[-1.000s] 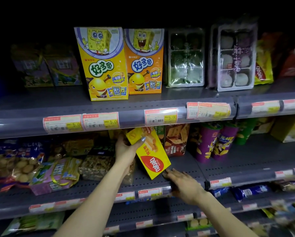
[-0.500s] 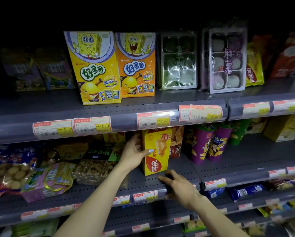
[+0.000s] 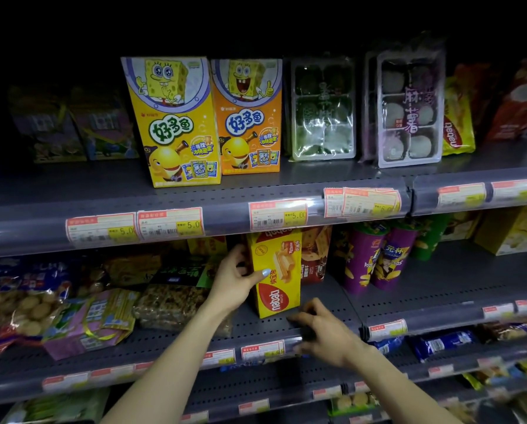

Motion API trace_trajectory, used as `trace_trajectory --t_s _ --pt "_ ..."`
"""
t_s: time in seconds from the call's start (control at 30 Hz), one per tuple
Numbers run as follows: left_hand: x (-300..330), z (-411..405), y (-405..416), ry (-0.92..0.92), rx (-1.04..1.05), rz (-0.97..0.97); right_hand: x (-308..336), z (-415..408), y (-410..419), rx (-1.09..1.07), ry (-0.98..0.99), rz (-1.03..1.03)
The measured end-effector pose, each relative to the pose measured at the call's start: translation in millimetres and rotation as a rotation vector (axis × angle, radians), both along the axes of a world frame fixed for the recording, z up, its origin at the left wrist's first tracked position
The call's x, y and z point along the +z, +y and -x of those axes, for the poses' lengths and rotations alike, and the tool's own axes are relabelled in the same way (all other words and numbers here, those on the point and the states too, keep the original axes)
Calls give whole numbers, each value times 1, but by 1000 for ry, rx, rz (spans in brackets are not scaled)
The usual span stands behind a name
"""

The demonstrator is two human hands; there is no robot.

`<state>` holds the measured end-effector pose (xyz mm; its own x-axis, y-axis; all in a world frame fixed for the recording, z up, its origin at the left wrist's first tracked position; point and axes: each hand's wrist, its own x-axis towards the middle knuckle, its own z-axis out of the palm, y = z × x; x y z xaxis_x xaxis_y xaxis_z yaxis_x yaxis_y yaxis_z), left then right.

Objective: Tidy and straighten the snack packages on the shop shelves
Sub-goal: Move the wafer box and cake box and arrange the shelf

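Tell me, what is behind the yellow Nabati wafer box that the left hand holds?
Behind the yellow Nabati wafer box gripped by the left hand, only a brown biscuit box shows at its right. Anything directly behind it is covered.

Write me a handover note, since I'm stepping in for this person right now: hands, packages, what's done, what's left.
Left hand: holds the yellow wafer box by its left side, thumb across the front.
Right hand: holds nothing, fingers resting at the middle shelf edge just below the box.
Box: upright on the middle shelf, facing out, beside the brown wafer pack.
Done: that box looks straightened.
Left: let go of it, then probably the slumped bags on the left of that shelf, lying flat and askew.
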<state>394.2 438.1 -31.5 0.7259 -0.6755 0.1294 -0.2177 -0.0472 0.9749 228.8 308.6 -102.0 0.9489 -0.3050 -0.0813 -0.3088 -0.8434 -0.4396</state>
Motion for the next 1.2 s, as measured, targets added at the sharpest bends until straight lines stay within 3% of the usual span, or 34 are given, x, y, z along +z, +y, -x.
trace_trajectory --t_s 0.1,0.23,0.5,0.67,0.77,0.83,0.97,1.2 --pt "-2 9 2 108 39 91 14 0 -7 -134 -129 -159" --pt "-17 27 1 404 81 172 23 1 -18 -353 -333 -200" --pt "-47 58 5 714 31 215 23 10 -31 -259 -253 -59" --pt "-48 63 14 826 -21 149 36 13 -62 -234 -47 -128" --pt "-55 62 19 782 128 104 45 17 -78 -231 72 -144" --pt "-62 61 22 635 187 -28 46 15 -81 -227 130 -143" --pt "-68 56 24 449 187 -212 46 7 -77 -217 203 -160" --pt "-63 59 26 231 180 -349 46 1 -67 -249 238 -206"
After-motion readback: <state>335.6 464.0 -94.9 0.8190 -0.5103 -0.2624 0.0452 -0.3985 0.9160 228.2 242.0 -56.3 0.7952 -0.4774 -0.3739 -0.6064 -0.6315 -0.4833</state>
